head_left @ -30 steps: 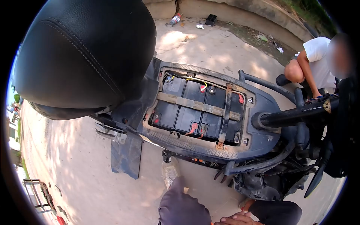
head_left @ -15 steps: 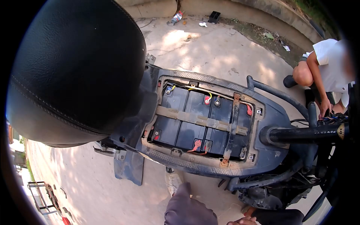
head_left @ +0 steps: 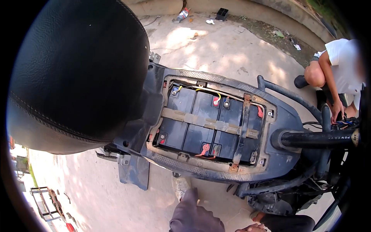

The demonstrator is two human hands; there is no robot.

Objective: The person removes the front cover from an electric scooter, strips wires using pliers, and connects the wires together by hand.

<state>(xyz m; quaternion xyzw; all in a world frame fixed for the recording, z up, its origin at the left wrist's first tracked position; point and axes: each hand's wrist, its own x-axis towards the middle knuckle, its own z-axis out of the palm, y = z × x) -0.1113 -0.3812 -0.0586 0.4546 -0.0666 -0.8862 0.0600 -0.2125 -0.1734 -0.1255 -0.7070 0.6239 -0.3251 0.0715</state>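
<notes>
At the bottom edge my right hand [head_left: 252,228] shows only as a sliver of bent fingers; the frame cuts off the rest, and I cannot tell whether it holds anything. My left hand is out of view. In front of me lies an electric scooter with its floor compartment [head_left: 181,156] uncovered. Several dark batteries [head_left: 201,133] sit side by side in it, with red, blue and black terminals and thin yellow and red wires. A worn strap [head_left: 185,117] runs lengthwise over them, and a rusty metal bar [head_left: 241,133] crosses near the right end.
The black seat [head_left: 77,77] fills the left. A steering column [head_left: 317,138] and curved guard bars [head_left: 290,92] stand right. Beyond, a crouching person [head_left: 340,73] has a hand at loose wires [head_left: 346,123]. A metal rack [head_left: 44,205] lies lower left; litter [head_left: 181,15] lies near the wall.
The view has shifted slightly, moving the scooter a little within the frame. The batteries look the same, and the crouching person's hand stays near the wires.
</notes>
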